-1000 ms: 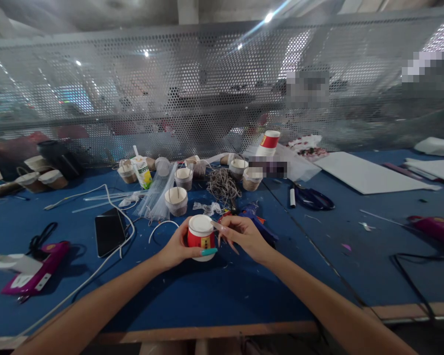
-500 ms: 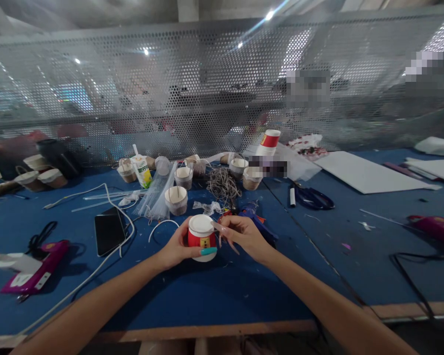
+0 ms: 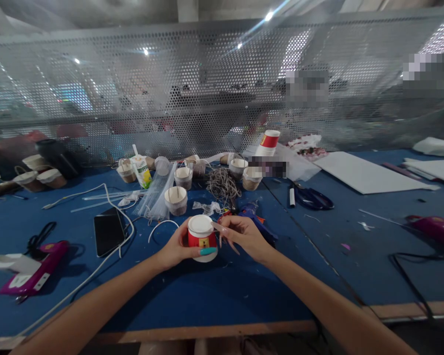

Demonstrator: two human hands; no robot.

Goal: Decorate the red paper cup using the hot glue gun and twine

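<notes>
Near the front edge of the blue table point(image 3: 207, 296), I am holding a small red cup point(image 3: 202, 240) with a white lid, upside-down or capped I cannot tell; my left hand point(image 3: 177, 246) is wrapping around its left side, thumb curled across the front, closed on it; my right hand point(image 3: 244, 234) is pinching in at the cup's right edge, fingers nearly together, and whether they are gripping some small piece I cannot tell.

I am judging that the grip is the weak point: long nails are meeting a smooth curved wall, so the cup could be twisting or slipping out toward the table; a hard squeeze could be denting the thin side; anything small between my right fingertips could be dropping into the clutter.

Just behind my right hand a blue glue gun point(image 3: 257, 219) is lying, close enough to be catching my knuckles; a tangle of brown twine point(image 3: 222, 185) and several open paper cups point(image 3: 176, 199) are crowding the space beyond; a black phone point(image 3: 109, 230) and a white cable point(image 3: 126, 217) are lying to the left; scissors point(image 3: 313, 198) are resting well apart on the right; a magenta tool point(image 3: 33, 268) is sitting far left.
</notes>
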